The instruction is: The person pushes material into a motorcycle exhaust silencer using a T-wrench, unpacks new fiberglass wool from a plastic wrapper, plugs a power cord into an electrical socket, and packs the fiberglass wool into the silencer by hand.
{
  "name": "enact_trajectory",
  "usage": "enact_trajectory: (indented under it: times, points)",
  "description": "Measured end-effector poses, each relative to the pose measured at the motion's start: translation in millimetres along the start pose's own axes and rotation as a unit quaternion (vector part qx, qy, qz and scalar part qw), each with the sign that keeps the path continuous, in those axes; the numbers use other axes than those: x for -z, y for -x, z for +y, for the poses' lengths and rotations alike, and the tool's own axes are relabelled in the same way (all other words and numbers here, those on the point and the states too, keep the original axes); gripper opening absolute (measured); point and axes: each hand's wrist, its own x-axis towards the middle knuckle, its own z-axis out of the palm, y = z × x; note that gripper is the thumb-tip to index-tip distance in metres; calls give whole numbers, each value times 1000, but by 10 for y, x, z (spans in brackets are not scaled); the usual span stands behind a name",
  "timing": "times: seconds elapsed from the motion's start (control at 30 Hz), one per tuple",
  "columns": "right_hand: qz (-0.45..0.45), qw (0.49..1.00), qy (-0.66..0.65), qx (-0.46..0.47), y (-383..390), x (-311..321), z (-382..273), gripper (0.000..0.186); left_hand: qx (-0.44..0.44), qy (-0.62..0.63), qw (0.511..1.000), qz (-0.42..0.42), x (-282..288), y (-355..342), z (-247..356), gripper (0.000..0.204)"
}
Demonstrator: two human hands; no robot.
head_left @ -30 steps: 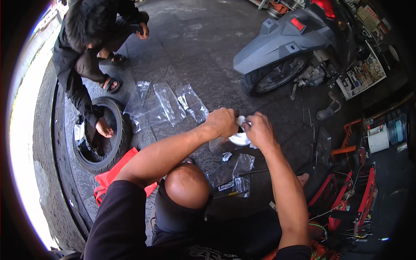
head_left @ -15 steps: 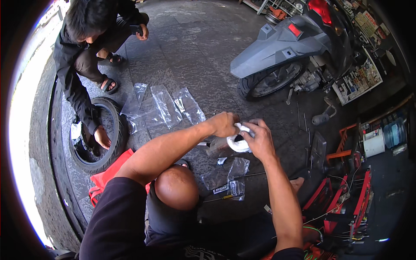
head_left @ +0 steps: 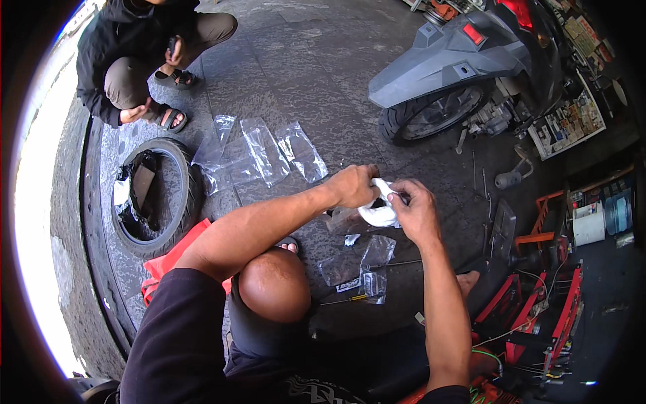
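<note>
Both my hands are raised over the floor in front of my bent knee. Between them is a white, soft-looking bundle bent into a loop, with a dark gap in its middle. My left hand grips its upper left side with curled fingers. On the right side, the thumb and fingers of my right hand pinch it. I cannot make out exactly what the bundle is. Beneath the hands lie a crumpled clear plastic bag, a white scrap and a screwdriver with a yellow handle.
Clear plastic sleeves are spread on the dark floor. To the left lies a tyre beside a red bag. A person crouches behind it. A grey motorcycle stands at the far right, above a red toolbox.
The other person has drawn their hand out of the tyre and leaned back. My hands still hold the white bundle. The view has shifted slightly.
</note>
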Motion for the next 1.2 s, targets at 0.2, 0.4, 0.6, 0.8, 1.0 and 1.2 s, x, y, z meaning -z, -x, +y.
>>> enact_trajectory:
  times: [0.2,0.4,0.6,0.8,1.0,1.2]
  points:
    - [-11,988,136,68,16,-97,-146,12,1,13,999,39,-68,53,-82,39]
    - [-65,984,150,-65,-132,-3,-45,15,-5,54,998,23,-28,90,12,34]
    - [-121,982,18,-146,-337,-113,234,29,-13,85,996,11,8,133,-23,26]
    - [-218,949,139,-181,-371,-92,-118,27,-18,66,998,15,27,176,21,24]
    - [-194,953,158,-172,-377,-170,6,28,-9,63,998,20,-28,154,-121,30]
    - [-231,940,158,-195,-293,-108,-38,32,139,148,970,-131,287,96,112,34]
